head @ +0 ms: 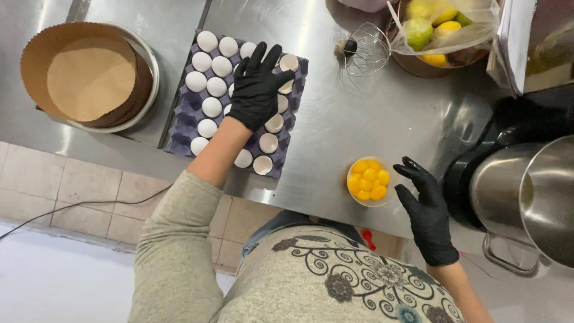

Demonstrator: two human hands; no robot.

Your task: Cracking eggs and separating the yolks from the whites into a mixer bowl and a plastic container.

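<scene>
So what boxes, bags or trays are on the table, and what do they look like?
Egg tray: purple, square, under the left hand, holding white eggs and empty shells.
Plastic bag: clear, top right, with green and yellow fruit.
Paper baking liner: brown, round, in a metal pan at left.

Black gloves on both hands (257, 90) — grey-green sleeves (swirl-patterned top).

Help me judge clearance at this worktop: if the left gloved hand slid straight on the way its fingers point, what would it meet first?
Probably the whole eggs in the purple tray under the left hand; hand height is unclear.
</scene>
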